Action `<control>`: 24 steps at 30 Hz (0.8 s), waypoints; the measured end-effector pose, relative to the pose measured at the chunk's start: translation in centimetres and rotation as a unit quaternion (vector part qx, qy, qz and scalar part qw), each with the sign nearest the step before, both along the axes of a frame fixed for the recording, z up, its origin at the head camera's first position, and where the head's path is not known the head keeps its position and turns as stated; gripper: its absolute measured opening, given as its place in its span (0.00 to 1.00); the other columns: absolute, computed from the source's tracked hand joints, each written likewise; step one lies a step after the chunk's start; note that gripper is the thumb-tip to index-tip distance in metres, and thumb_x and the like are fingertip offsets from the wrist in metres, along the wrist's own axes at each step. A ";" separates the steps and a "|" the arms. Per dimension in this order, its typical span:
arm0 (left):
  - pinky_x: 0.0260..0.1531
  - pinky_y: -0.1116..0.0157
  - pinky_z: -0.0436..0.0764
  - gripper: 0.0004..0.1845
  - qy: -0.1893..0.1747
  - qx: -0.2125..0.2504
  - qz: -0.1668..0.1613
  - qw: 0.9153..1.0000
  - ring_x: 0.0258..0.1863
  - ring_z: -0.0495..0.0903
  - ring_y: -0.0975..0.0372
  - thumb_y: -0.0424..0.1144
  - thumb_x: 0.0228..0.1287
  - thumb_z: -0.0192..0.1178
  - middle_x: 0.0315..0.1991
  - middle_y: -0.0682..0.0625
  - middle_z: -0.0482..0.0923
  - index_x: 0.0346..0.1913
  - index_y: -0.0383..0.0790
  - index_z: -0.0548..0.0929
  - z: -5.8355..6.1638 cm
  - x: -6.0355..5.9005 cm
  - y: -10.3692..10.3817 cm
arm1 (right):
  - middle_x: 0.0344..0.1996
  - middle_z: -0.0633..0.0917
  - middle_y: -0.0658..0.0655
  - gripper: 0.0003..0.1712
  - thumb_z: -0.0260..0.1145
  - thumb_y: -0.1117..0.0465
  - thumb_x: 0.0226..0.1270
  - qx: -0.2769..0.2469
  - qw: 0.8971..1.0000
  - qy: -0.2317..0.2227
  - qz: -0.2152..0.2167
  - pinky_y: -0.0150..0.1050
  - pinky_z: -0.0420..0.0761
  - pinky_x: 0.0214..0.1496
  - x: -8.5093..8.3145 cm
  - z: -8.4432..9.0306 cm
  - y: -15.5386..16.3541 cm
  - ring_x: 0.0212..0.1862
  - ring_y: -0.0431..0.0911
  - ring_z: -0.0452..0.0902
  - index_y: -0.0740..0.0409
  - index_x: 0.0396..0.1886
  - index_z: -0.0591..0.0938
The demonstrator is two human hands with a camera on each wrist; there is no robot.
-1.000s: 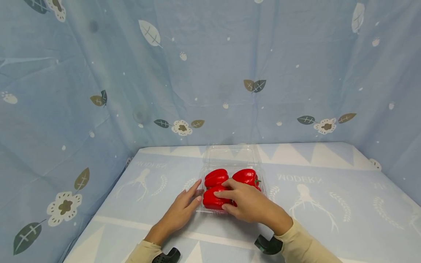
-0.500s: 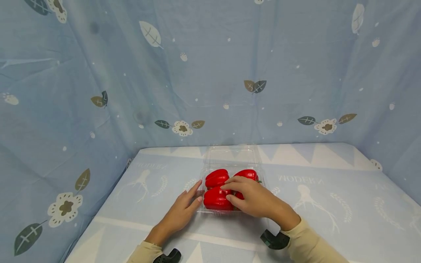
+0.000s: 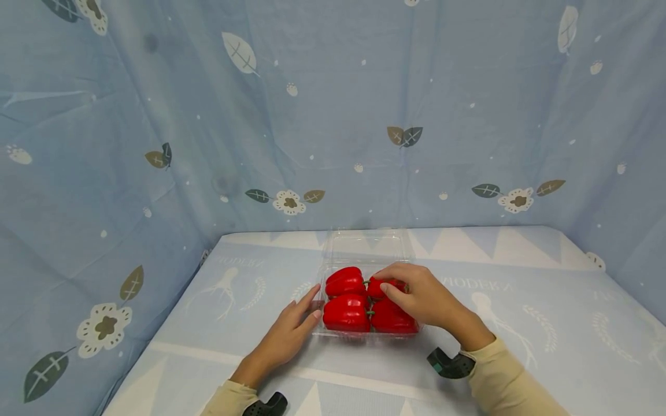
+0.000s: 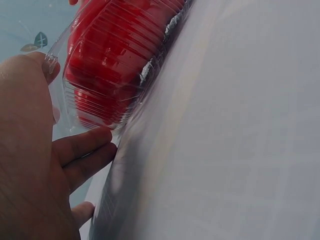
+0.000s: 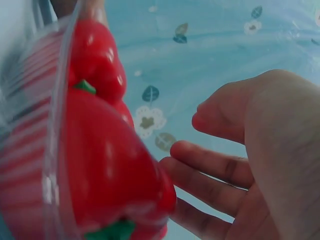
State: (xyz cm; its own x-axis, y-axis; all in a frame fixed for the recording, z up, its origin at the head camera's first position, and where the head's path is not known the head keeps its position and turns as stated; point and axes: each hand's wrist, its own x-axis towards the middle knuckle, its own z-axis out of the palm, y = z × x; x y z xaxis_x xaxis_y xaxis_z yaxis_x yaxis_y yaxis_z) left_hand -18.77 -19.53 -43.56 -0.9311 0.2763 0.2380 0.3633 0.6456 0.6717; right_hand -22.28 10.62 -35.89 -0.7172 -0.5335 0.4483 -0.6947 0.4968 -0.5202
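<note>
Several red bell peppers sit in a clear plastic clamshell box [image 3: 359, 335] whose lid [image 3: 368, 245] lies folded back behind it. The front left pepper [image 3: 346, 314] and the front right pepper [image 3: 393, 316] show fully, green stems included. My right hand [image 3: 425, 292] reaches over the back right pepper [image 3: 376, 287] and partly hides it. In the right wrist view, its relaxed fingers [image 5: 212, 187] lie beside a large pepper [image 5: 112, 155], thumb apart. My left hand [image 3: 283, 335] has its fingers stretched along the box's left side; the left wrist view shows the fingertips [image 4: 102, 136] right at the ribbed wall.
A pale patterned cloth [image 3: 260, 306] covers the table, and blue printed curtains [image 3: 333, 115] hang behind and at both sides. A black wrist device [image 3: 450, 364] is strapped at the right sleeve, another [image 3: 265, 405] at the left.
My right hand has let go of the front left pepper and moved right and back, over the back right one. More of the front right pepper shows now. The left hand stays in place.
</note>
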 end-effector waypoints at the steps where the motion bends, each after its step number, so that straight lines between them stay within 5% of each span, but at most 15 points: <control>1: 0.67 0.41 0.49 0.32 0.000 0.000 0.000 1.000 0.65 0.68 0.58 0.57 0.71 0.47 0.59 0.53 0.76 0.74 0.56 0.56 0.0 0.0 0.0 | 0.45 0.84 0.44 0.14 0.65 0.61 0.65 -0.005 1.000 -0.002 -0.003 0.43 0.81 0.49 -0.2 0.0 0.2 0.48 0.37 0.77 0.41 0.48 0.83; 12: 0.67 0.41 0.50 0.32 -0.002 0.003 -0.004 1.000 0.64 0.68 0.57 0.57 0.71 0.47 0.58 0.53 0.77 0.74 0.55 0.57 0.1 0.1 -0.1 | 0.42 0.85 0.51 0.12 0.62 0.53 0.69 -0.068 0.990 -0.097 -0.078 0.37 0.82 0.41 -3.1 -1.3 3.5 0.39 0.42 0.81 0.49 0.49 0.83; 24: 0.67 0.41 0.50 0.31 0.003 0.001 0.004 1.000 0.65 0.68 0.56 0.56 0.71 0.47 0.58 0.55 0.77 0.74 0.55 0.58 -0.2 0.0 -0.1 | 0.47 0.82 0.62 0.17 0.59 0.54 0.71 -0.141 0.957 -0.205 -0.148 0.41 0.83 0.44 -7.3 -3.0 5.7 0.47 0.58 0.79 0.60 0.50 0.80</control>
State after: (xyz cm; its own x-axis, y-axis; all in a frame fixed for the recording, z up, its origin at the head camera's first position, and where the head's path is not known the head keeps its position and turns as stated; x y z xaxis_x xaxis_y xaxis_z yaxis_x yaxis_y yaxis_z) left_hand -18.82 -19.65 -43.72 -0.9320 0.2681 0.2438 0.3617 0.6477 0.6706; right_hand -29.59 16.30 -38.86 -0.9650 -0.1788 0.1919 -0.2529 0.4406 -0.8613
